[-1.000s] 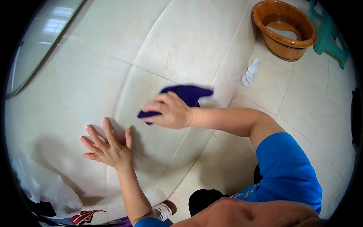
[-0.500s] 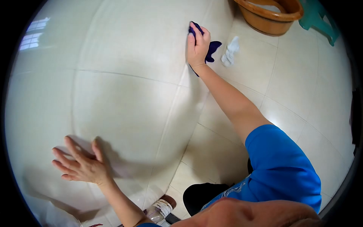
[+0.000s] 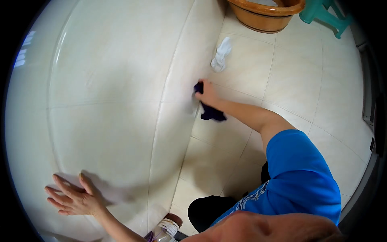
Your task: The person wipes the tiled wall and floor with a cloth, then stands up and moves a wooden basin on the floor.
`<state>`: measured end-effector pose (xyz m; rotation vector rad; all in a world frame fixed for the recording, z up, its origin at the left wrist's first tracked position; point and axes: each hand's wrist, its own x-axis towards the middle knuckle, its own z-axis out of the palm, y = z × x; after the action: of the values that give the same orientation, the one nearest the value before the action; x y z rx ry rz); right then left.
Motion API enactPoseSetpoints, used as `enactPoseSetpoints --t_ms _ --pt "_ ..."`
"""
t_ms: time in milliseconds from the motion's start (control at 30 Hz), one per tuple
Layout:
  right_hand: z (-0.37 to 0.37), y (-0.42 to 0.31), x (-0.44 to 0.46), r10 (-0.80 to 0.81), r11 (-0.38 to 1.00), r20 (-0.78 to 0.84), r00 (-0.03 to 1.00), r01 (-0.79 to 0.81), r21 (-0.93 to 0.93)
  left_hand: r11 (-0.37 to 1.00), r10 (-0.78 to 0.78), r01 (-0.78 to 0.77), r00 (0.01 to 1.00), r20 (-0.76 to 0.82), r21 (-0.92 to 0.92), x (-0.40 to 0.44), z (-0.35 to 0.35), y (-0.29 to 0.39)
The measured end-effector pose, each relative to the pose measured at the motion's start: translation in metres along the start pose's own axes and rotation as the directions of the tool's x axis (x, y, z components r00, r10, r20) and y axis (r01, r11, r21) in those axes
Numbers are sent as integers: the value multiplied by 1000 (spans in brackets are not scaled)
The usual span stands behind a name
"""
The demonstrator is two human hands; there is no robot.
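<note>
Right hand point(image 3: 209, 93) is gripping limp dark-purple fabric cloth point(image 3: 212, 113), fingers curling round it, beside foot of glossy cream tiled surface point(image 3: 105, 133). Cloth's length is slanting from fingertips past wrist, toward person. Left hand point(image 3: 75, 197) is resting well apart, fingers wide, holding nothing. Crumpled white cloth point(image 3: 221, 54) is lying nearer right hand, beyond fingertips.

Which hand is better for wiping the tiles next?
Probably the right hand. It holds the dark cloth, near where the tiles meet the floor. The left hand has no cloth and is spread out on the tiles.
</note>
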<state>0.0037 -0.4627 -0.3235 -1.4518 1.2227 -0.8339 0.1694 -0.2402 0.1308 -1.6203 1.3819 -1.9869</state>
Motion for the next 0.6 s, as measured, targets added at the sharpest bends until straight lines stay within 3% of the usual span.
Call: enactPoseSetpoints --t_ms 33,100,200,333,400,467,533,567,600 --pt "-18 1 19 171 969 -26 985 -173 -176 1000 4 -4 1000 -16 -8 -1 2 -1" --pt "-51 9 47 190 910 -171 967 -239 -340 1000 4 -4 1000 -16 -3 -2 3 -2" --pt "-72 28 64 195 841 -64 979 -200 -502 1000 18 -17 1000 -19 26 -3 6 -5" --pt "-73 47 82 181 843 10 983 -150 -517 999 41 -40 999 -34 13 -1 4 -4" --pt "-86 11 78 47 922 54 997 -23 -386 1000 27 -27 999 -29 16 -1 4 -5" --pt "-126 -53 82 -124 983 143 982 141 -121 998 41 -40 999 -23 38 -1 2 -4" --pt "-168 -117 80 -147 953 -150 978 181 243 999 37 -36 999 -20 36 -1 1 -4" --pt "-186 -125 97 -328 890 -378 866 417 185 999 37 -36 999 -19 34 0 1 -4" --pt "-202 -131 113 -477 782 -570 669 619 74 999 31 -30 999 -18 38 0 1 -4"
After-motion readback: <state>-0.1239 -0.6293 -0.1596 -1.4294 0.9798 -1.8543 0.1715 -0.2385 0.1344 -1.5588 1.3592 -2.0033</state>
